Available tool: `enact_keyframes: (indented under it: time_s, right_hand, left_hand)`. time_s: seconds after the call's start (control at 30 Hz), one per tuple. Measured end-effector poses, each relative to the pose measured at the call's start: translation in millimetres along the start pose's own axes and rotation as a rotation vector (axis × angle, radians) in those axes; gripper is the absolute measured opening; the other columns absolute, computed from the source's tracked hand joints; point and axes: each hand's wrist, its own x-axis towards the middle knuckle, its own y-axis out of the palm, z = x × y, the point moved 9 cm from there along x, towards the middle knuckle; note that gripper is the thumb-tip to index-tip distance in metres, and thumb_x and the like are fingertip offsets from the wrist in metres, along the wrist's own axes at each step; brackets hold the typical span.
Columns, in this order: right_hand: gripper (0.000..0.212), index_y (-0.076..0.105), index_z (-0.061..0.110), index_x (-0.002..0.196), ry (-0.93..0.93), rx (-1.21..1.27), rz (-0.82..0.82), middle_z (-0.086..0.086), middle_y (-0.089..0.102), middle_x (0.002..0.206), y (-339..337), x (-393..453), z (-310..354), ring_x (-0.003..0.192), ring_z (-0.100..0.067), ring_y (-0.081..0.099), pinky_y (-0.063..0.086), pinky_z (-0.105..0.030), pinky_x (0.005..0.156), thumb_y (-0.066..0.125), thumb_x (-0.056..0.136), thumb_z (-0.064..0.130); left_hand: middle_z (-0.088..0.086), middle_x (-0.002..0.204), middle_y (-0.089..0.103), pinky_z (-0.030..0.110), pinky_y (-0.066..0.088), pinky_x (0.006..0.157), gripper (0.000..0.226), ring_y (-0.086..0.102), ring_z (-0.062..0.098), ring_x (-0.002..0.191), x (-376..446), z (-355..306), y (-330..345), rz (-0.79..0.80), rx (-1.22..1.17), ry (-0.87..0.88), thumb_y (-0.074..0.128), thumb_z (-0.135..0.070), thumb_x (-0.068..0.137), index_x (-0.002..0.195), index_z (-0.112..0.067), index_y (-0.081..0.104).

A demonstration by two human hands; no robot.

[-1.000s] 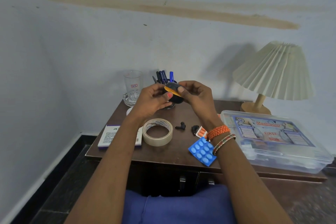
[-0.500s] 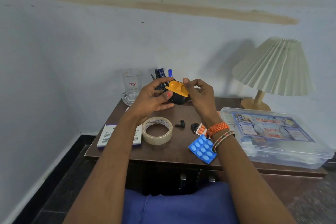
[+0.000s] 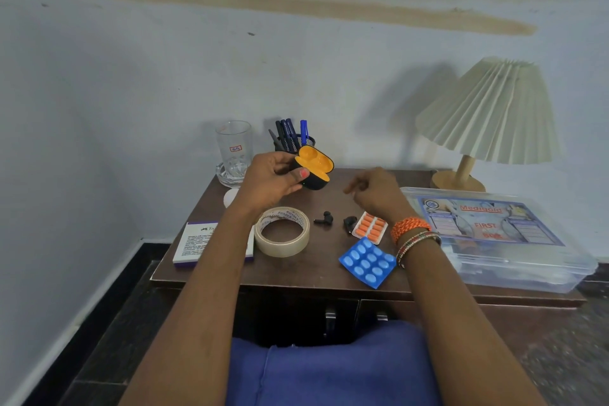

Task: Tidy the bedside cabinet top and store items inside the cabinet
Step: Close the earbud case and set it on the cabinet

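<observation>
Left hand (image 3: 272,183) gripping open earbud case (image 3: 313,171); right hand (image 3: 375,196) loosely curled, empty. Earbuds (image 3: 324,217) prob. light, hard, slippery: pinch by stem.

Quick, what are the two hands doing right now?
Left hand: holds the open earbud case.
Right hand: holds nothing, fingers loosely curled above the cabinet top.

One head-worn view looks forward and down, close over the cabinet top (image 3: 329,267)
</observation>
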Motion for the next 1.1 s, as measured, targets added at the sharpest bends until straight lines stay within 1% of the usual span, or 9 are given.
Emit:
enact_keyframes:
  time_s: [0.13,0.4,0.57,0.67,0.77,0.87,0.93,1.03,1.1]
  right_hand:
    - [0.019,0.071,0.007,0.100,0.062,-0.134,0.173,-0.010,0.068,0.109,20.1,-1.3,-4.5,0.100,-0.021,0.062,0.046,-0.026,0.080,0.062,0.085,0.001]
    - [0.026,0.064,-0.001,0.112,0.103,-0.245,0.189,-0.021,0.063,0.117,39.7,-2.8,-5.8,0.106,-0.032,0.062,0.052,-0.036,0.091,0.060,0.086,0.003]
    - [0.015,0.069,-0.003,0.097,0.111,-0.122,0.047,-0.020,0.068,0.103,22.8,2.2,-7.1,0.096,-0.029,0.065,0.051,-0.030,0.079,0.068,0.083,0.004]
    - [0.013,0.071,-0.002,0.093,0.083,-0.060,0.005,-0.018,0.069,0.098,17.6,3.6,-4.2,0.092,-0.025,0.065,0.047,-0.027,0.075,0.069,0.082,0.006]
    - [0.009,0.070,0.001,0.089,0.053,0.052,-0.035,-0.015,0.070,0.091,15.2,2.0,-0.5,0.078,-0.016,0.062,0.045,-0.022,0.070,0.068,0.084,0.008]
    - [0.007,0.073,0.005,0.086,-0.046,0.228,-0.239,-0.006,0.069,0.082,-7.9,-2.1,14.1,0.069,-0.005,0.057,0.040,-0.008,0.060,0.067,0.084,0.009]
    - [0.007,0.074,0.011,0.085,-0.117,0.353,-0.374,0.002,0.069,0.077,-25.1,-7.8,27.6,0.067,-0.003,0.061,0.042,-0.002,0.060,0.067,0.083,0.011]
    - [0.008,0.072,0.017,0.083,-0.194,0.425,-0.413,0.009,0.068,0.075,-30.7,-13.9,47.1,0.067,-0.002,0.064,0.045,-0.003,0.059,0.067,0.084,0.012]
    - [0.007,0.072,0.014,0.083,-0.247,0.393,-0.404,0.009,0.066,0.075,-27.3,-16.7,57.2,0.067,0.000,0.061,0.042,0.000,0.057,0.066,0.085,0.010]
  left_hand:
    - [0.007,0.101,0.065,0.019,0.058,0.069,0.033,0.064,0.018,0.093,1.6,3.7,-2.5,-0.027,0.049,-0.010,0.065,-0.002,0.083,0.116,-0.001,0.059]
    - [0.003,0.094,0.066,0.019,0.058,0.068,0.021,0.065,0.012,0.086,1.6,7.1,-5.7,-0.036,0.038,-0.020,0.066,-0.003,0.083,0.102,-0.012,0.061]
    - [-0.003,0.090,0.065,0.019,0.058,0.069,0.019,0.064,0.008,0.085,2.1,7.5,-12.1,-0.061,0.028,-0.020,0.066,-0.004,0.083,0.096,-0.017,0.060]
    - [-0.002,0.093,0.064,0.023,0.057,0.073,0.022,0.064,0.011,0.088,2.4,8.6,-12.8,-0.068,0.044,-0.027,0.067,-0.005,0.083,0.103,-0.013,0.061]
    - [0.001,0.094,0.065,0.024,0.057,0.073,0.021,0.065,0.013,0.088,2.8,9.7,-10.3,-0.064,0.044,-0.037,0.067,-0.005,0.083,0.101,-0.014,0.060]
    - [0.005,0.096,0.065,0.026,0.056,0.073,0.019,0.065,0.018,0.091,3.5,12.4,-10.3,-0.080,0.078,-0.050,0.068,-0.005,0.083,0.098,-0.014,0.060]
    - [0.006,0.094,0.065,0.028,0.056,0.074,0.017,0.064,0.020,0.092,3.1,15.3,-8.1,-0.073,0.101,-0.066,0.068,-0.004,0.082,0.095,-0.012,0.060]
    - [0.008,0.095,0.065,0.034,0.056,0.079,0.015,0.064,0.024,0.096,1.8,19.6,-4.2,-0.054,0.099,-0.109,0.068,-0.003,0.082,0.094,-0.010,0.060]
    - [0.012,0.103,0.065,0.036,0.057,0.081,0.020,0.064,0.025,0.099,1.8,21.1,-2.1,-0.038,0.082,-0.140,0.067,-0.004,0.082,0.101,-0.006,0.061]
